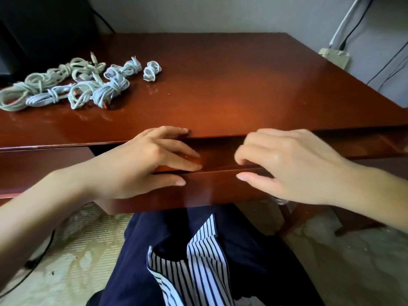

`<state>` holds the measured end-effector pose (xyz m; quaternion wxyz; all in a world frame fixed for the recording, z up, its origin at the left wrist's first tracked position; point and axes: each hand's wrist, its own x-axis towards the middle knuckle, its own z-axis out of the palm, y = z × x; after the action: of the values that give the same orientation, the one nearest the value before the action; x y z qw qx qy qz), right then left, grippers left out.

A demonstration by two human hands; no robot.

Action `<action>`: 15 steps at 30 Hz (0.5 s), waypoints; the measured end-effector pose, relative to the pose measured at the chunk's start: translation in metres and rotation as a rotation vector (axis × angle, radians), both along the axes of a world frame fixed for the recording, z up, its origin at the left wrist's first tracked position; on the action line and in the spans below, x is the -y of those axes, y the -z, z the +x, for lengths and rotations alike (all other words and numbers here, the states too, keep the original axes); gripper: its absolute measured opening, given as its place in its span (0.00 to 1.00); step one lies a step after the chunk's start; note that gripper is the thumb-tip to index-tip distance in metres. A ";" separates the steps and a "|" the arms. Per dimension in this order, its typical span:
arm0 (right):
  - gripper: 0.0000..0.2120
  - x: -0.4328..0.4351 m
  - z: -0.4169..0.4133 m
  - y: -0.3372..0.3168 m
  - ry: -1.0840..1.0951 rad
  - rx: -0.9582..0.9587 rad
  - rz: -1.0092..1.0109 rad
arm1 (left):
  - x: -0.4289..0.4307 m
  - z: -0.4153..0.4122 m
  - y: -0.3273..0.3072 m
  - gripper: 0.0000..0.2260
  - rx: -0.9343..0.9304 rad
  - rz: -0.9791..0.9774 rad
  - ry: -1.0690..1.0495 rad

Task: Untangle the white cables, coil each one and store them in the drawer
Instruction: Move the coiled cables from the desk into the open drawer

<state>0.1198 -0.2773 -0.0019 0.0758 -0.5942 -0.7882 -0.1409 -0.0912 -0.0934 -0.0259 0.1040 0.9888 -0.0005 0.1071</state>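
Several coiled white cable bundles lie together on the back left of the glossy brown desk. Under the desk's front edge, the centre drawer stands slightly out, with a narrow dark gap above its front panel. My left hand holds the panel's top edge, thumb on the front face, fingers over the top, and index finger touching the desk edge. My right hand grips the same edge further right, fingers curled over it and thumb on the front. The drawer's inside is hidden.
A dark monitor stands at the back left behind the cables. Black wires and a socket box hang on the wall at right. Another drawer front sits left of the centre one. My lap is right under the drawer.
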 end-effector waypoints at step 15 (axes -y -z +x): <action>0.13 -0.039 -0.046 -0.012 -0.005 -0.095 -0.446 | 0.029 -0.005 -0.045 0.13 -0.371 -0.288 -0.166</action>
<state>0.0740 -0.2388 0.0097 -0.0201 -0.6002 -0.7970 0.0652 -0.0966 -0.1220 0.0193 0.2330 0.9631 0.1153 -0.0691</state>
